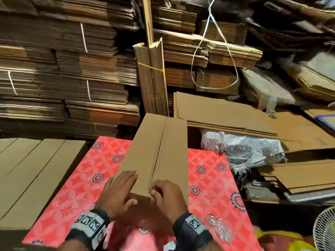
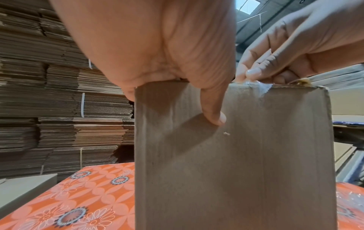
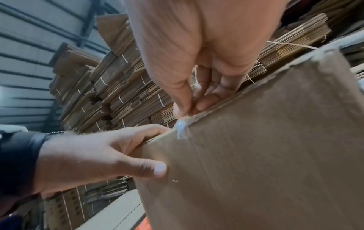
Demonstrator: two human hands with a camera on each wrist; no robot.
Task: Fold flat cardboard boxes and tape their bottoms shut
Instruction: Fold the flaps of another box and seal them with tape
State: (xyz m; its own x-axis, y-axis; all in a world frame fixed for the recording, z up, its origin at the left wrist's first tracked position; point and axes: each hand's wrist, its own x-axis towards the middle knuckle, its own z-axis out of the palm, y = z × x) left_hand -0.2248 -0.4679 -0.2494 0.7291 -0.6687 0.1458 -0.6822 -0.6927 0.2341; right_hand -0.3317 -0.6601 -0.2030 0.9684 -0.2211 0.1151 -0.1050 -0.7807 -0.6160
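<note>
A brown cardboard box (image 1: 159, 151) stands on the red flowered table (image 1: 81, 169), its closed flaps up and their seam running away from me. My left hand (image 1: 119, 189) holds the near left top edge, with its fingers flat on top. Its thumb (image 2: 214, 112) presses the near face (image 2: 236, 155). My right hand (image 1: 166, 194) is curled at the near end of the seam. There its thumb and fingers pinch a strip of clear tape (image 3: 182, 130) folded over the edge (image 2: 263, 89). No tape roll is in view.
Tied bundles of flat cardboard (image 1: 72, 78) wall the back, with an upright bundle (image 1: 152, 78) behind the box. Flat boxes (image 1: 32, 169) lie left of the table. To the right are loose sheets (image 1: 226, 111), a white sack (image 1: 244, 147) and a fan (image 1: 324, 229).
</note>
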